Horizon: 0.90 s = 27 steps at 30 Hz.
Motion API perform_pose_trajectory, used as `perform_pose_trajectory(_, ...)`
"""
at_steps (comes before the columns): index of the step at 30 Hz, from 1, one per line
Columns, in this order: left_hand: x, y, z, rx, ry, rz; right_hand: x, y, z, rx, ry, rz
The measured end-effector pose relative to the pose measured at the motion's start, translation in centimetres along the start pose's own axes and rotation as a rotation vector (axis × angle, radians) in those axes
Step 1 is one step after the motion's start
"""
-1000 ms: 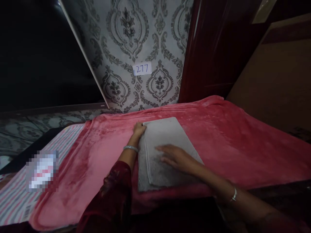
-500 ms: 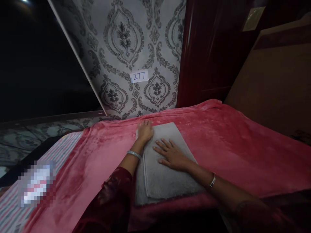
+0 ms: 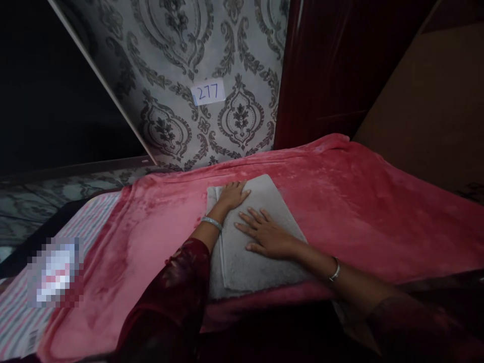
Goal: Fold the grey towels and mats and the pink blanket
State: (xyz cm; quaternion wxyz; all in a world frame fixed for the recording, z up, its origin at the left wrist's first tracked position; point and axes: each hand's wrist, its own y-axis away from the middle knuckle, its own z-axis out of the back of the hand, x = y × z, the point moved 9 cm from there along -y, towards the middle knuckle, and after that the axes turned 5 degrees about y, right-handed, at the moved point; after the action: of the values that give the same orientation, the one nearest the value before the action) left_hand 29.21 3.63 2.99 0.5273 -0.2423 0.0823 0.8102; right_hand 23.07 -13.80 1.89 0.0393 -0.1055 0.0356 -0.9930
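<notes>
A folded grey cloth (image 3: 249, 267), towel-like and soft, lies in layers on a pink-red plush blanket (image 3: 340, 222). My left hand (image 3: 232, 195) rests on its upper left part, fingers stretched out and palm down. Flat on the middle of the cloth is my right hand (image 3: 266, 234), with its fingers spread. Neither hand grips anything. Along the left side the lower layer of the cloth sticks out past the upper one.
A striped cloth (image 3: 91, 222) shows at the left beside the blanket, with a blurred patch over part of it. Behind stand a large dark screen (image 3: 56, 101), a patterned wall with a paper label (image 3: 208, 92) reading 277, and a dark red panel (image 3: 325, 75).
My left hand has slid right from the cloth's left edge onto its top, fingers now spread. My right hand stays nearly in place on the cloth. The view has tilted slightly down.
</notes>
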Motion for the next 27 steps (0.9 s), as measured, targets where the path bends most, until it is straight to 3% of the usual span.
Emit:
perform_pose_trajectory(9, -0.7, 0.3, -0.5, 0.102, -0.26, -0.007, 6.8, 5.7, -0.6, 0.165, -0.174, 0.167)
perform_pose_trajectory(14, -1.2, 0.6, 0.0, 0.166, -0.277, -0.055, 8.6, 7.0, 1.2, 0.226, -0.359, 0.259)
perform_pose_trajectory(18, -2.4, 4.1, 1.0, 0.202, -0.261, -0.209, 7.7, 4.9, 2.7, 0.125, -0.317, 0.251)
perform_pose_trajectory(23, -1.6, 10.4, 0.9, 0.147, -0.265, -0.199, 9.0, 3.2, -0.7, 0.179, -0.185, 0.397)
perform_pose_trajectory(27, -0.9, 12.6, 0.1, 0.053, -0.305, -0.17, 9.6, 3.4, -2.1, 0.154, -0.131, 0.41)
